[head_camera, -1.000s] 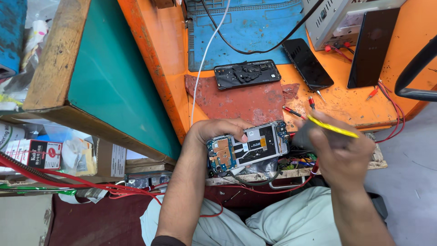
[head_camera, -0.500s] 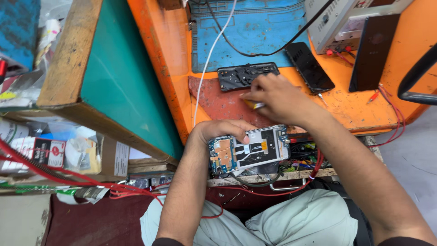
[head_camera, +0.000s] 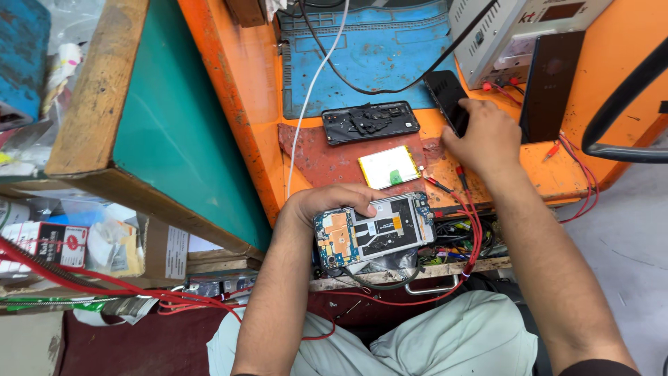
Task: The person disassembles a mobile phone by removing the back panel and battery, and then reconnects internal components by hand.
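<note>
My left hand (head_camera: 325, 203) grips an opened phone (head_camera: 376, 235) with its circuit board and frame facing up, held over the front edge of the orange bench. My right hand (head_camera: 481, 134) reaches forward and rests on a black phone (head_camera: 445, 97) lying on the bench; whether the fingers grasp it is unclear. A flat yellow-white battery (head_camera: 389, 167) lies on the red mat (head_camera: 320, 157) between the hands. A black phone back shell (head_camera: 370, 122) lies just beyond the battery.
A blue work mat (head_camera: 390, 56) with black and white cables covers the back of the bench. A grey power supply (head_camera: 515, 35) and a black panel (head_camera: 553, 83) stand at right. Red probe leads (head_camera: 466, 209) trail off the front edge. A green-topped wooden table (head_camera: 174, 111) stands at left.
My right hand has moved from the red mat to the black phone at the back right. The battery now lies on the mat; the yellow tool it held is gone from view.
</note>
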